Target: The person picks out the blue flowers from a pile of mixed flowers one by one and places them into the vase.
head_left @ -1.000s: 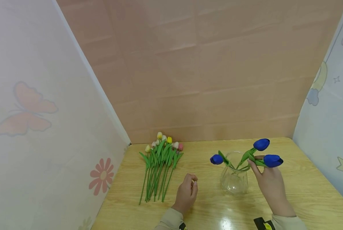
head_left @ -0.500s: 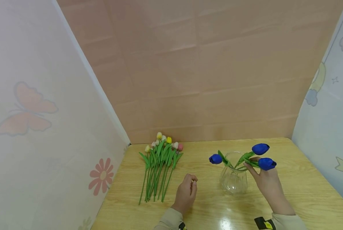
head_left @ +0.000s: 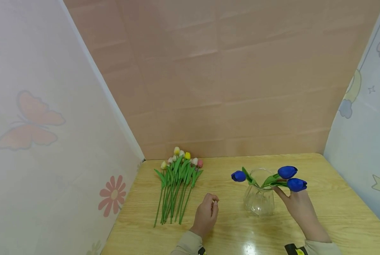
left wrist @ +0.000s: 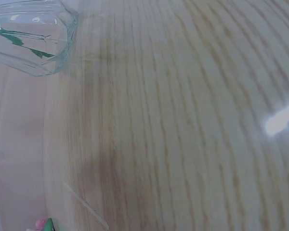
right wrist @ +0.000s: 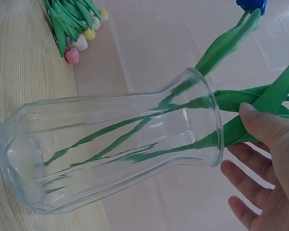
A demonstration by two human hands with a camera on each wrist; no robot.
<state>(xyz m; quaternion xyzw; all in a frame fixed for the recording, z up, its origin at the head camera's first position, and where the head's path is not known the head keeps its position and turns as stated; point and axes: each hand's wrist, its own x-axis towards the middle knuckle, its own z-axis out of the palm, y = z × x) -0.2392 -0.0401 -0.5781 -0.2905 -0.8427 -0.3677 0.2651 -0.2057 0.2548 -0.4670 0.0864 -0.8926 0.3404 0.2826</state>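
Note:
Three artificial blue tulips stand in a clear glass vase (head_left: 259, 203): one blue tulip (head_left: 238, 176) leans left, and two blue tulips (head_left: 287, 172) lean right. My right hand (head_left: 299, 205) is at the vase's right rim. In the right wrist view its thumb (right wrist: 250, 115) lies on a green tulip leaf (right wrist: 274, 91), with the index finger behind, pinching a blue tulip just above the glass mouth; the other fingers spread loosely. Green stems (right wrist: 115, 139) cross inside the vase. Left of the vase, my left hand (head_left: 205, 216) rests on the table, fingers loosely curled around nothing.
A bunch of artificial tulips (head_left: 177, 184) in white, yellow and pink lies on the wooden table (head_left: 228, 170) at the left. A brown backdrop (head_left: 228, 106) rises behind the table's far edge. Patterned white panels (head_left: 81, 124) stand on both sides.
My right hand has shifted slightly left and down, and the two right-hand blue tulips have sunk closer to the vase rim. My left hand has stayed in place.

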